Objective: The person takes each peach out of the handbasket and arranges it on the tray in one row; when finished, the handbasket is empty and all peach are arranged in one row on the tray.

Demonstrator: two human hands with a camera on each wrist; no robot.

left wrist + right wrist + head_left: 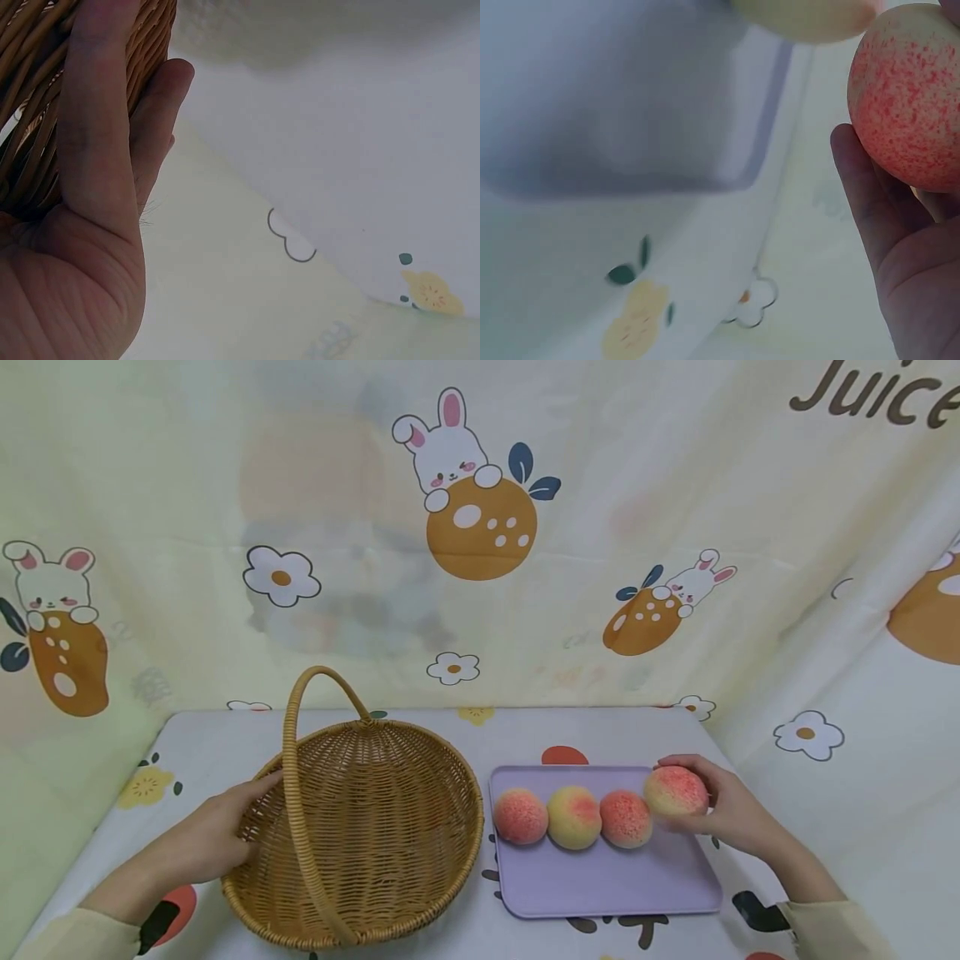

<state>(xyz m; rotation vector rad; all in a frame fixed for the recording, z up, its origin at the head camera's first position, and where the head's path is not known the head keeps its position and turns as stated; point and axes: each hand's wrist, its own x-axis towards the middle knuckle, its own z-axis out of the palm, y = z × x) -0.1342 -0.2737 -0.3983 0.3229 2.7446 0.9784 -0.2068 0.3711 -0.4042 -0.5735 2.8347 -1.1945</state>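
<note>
My left hand [201,833] grips the left rim of a round wicker basket [390,818] with a tall arched handle, which leans with its mouth towards me. In the left wrist view, the thumb and a finger lie on either side of the woven wall [154,49]. My right hand [731,810] holds a pink-and-yellow peach [677,791] over the right part of a lilac tray [600,889]. Three more peaches stand in a row on the tray: a pink one [521,816], a yellowish one [574,817] and a speckled pink one [627,819].
The table is spread with a white printed cloth [442,935]. Behind it hangs a pale curtain [352,527] with rabbit and fruit prints, and another fold of it closes the right side. Basket and tray stand side by side with a narrow gap.
</note>
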